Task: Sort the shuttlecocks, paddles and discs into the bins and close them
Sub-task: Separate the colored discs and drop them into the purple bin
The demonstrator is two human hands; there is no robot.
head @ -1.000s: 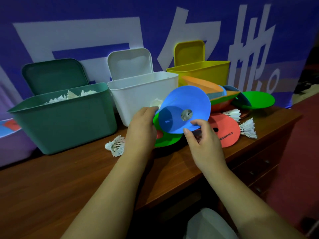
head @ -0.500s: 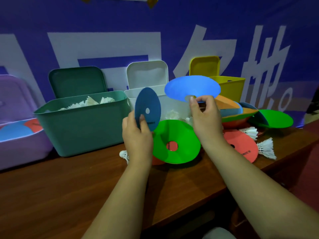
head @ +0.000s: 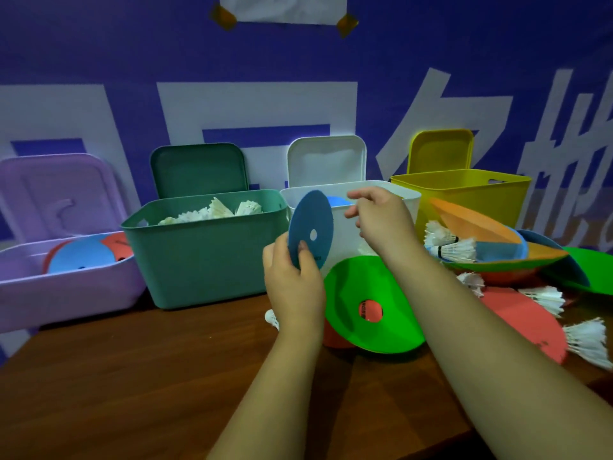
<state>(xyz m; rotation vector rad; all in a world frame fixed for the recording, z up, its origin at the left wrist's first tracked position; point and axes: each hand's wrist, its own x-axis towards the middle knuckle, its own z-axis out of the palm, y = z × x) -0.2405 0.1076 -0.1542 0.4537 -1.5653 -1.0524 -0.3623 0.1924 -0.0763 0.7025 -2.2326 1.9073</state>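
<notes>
Over the white bin (head: 345, 224), right hand (head: 381, 220) hovered with fingers loosely spread, holding nothing; a light blue disc (head: 336, 201) sat just inside the rim under it. Left hand (head: 295, 280) pinched a dark blue flat disc (head: 310, 229) at its lower edge, thumb in front, fingers behind, disc upright and edge-tilted in front of the bin wall.

Green bin (head: 205, 250) held shuttlecocks (head: 215, 210); purple bin (head: 66, 280) held flat discs, blue and red. Yellow bin (head: 464, 197) contents not visible. All four lids were open.

Wooden table (head: 132, 376) carried the unsorted pile at right: green cone disc (head: 374, 310) leaning by the left wrist, stacked cones, red flat disc (head: 524, 323), loose shuttlecocks (head: 587, 340).

Risks, my read:
- Edge pinch on the dark blue disc looked thin; a quick swing toward purple could let it pivot out.
- Flat disc might get dropped into white by mistake, since white was the nearest bin.
- Left forearm sweeping left could knock the leaning green cone or the shuttlecock (head: 272, 318) hidden behind the wrist off the table.
</notes>
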